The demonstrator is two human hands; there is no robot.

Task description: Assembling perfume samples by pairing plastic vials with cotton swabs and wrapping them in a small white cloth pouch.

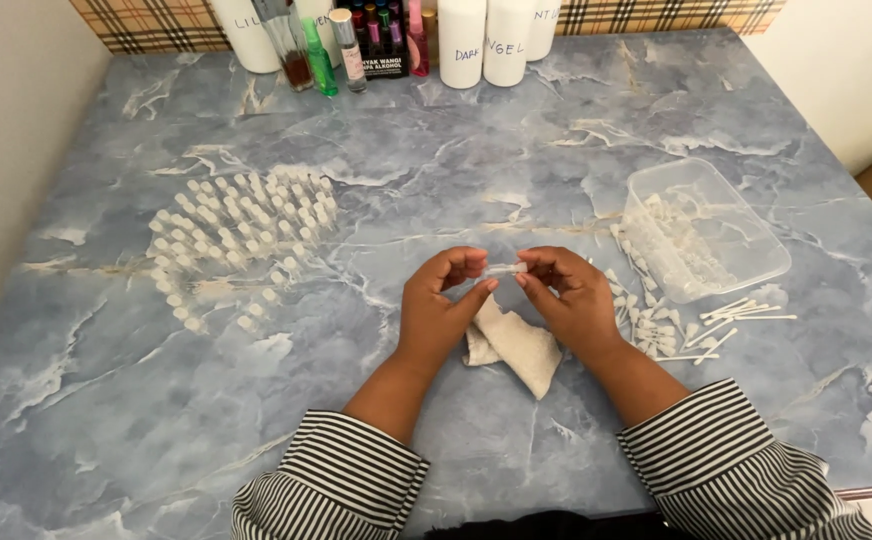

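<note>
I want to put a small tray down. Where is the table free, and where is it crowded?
Free: the marble table between the upright vials and the plastic tub, and the near left corner below the vials. Crowded: the back edge with bottles, the loose caps and sticks beside the right hand, and the cloth under the left hand.

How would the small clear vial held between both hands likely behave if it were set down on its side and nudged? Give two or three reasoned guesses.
The vial looks slim and round, so it would probably roll on the smooth marbled table. It seems light: fingertips of the left hand and right hand alone pinch it. Stood upright like the grouped vials, it might tip easily.
</note>
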